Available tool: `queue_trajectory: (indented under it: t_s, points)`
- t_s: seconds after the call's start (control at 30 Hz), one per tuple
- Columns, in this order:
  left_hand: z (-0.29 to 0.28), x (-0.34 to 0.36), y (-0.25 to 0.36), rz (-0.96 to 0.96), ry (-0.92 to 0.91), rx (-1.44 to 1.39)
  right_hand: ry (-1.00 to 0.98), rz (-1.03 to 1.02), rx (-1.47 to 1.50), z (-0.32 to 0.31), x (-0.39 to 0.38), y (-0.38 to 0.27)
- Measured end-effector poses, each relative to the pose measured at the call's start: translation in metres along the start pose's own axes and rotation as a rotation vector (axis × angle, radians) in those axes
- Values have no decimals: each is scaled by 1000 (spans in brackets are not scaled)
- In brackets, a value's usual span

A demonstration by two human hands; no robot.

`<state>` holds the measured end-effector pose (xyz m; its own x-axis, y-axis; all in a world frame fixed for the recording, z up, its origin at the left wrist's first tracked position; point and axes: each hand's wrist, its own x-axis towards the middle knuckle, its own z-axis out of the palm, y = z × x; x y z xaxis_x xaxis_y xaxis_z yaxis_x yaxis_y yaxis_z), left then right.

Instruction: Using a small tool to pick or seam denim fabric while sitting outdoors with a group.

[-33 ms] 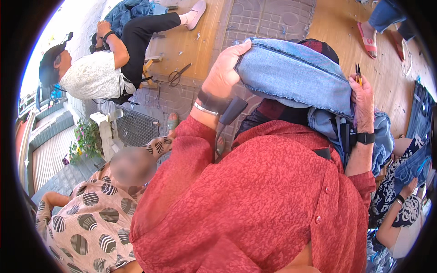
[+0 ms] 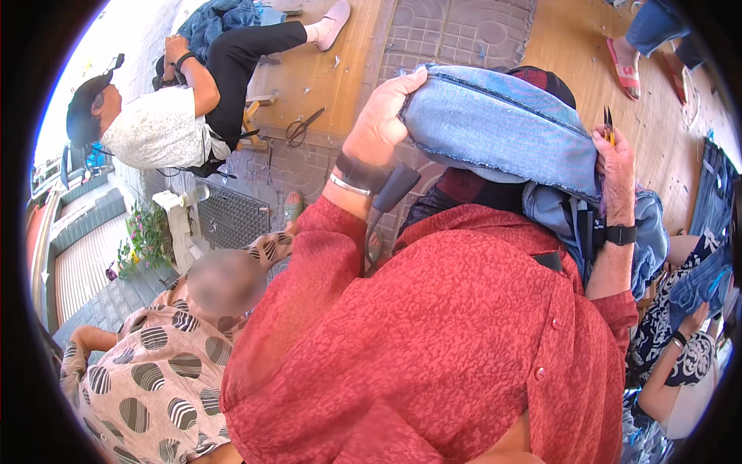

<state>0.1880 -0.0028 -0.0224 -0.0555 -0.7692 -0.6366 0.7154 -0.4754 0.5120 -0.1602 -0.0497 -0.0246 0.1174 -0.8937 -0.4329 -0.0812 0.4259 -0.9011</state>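
Note:
My left hand (image 2: 390, 112) grips the left end of a light-blue denim piece (image 2: 498, 127), apparently a trouser leg, stretched across my lap with a dark frayed seam along it. At the other end, my right hand (image 2: 614, 166) is closed round small yellow-handled snips (image 2: 609, 133), their dark blades pointing up, and is against the denim's edge. More bunched denim (image 2: 649, 228) hangs beside my right wrist. Dark and red checked fabric (image 2: 541, 77) shows behind the held piece. A black device is strapped near each of my wrists.
A person in white (image 2: 154, 131) with blue denim sits upper left; another in a dotted top (image 2: 154, 363) sits lower left. Scissors (image 2: 301, 127) lie near wooden boards (image 2: 325, 93). A person (image 2: 672, 371) handles denim at right; sandalled feet (image 2: 626, 69) stand upper right. Plants (image 2: 147, 236) are left.

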Motion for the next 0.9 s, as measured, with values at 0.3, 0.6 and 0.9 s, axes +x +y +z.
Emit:
queue_trajectory:
  t_s: [0.3,0.6,0.9]
  points:
    - [-23,-25,-10,54,-234,162,145,-61,-189,-9,2,10]
    - [-51,-52,-23,64,-174,521,-178,-671,-738,21,-66,-46]
    - [-19,-67,-23,212,66,298,-105,-766,-880,22,-80,-19]
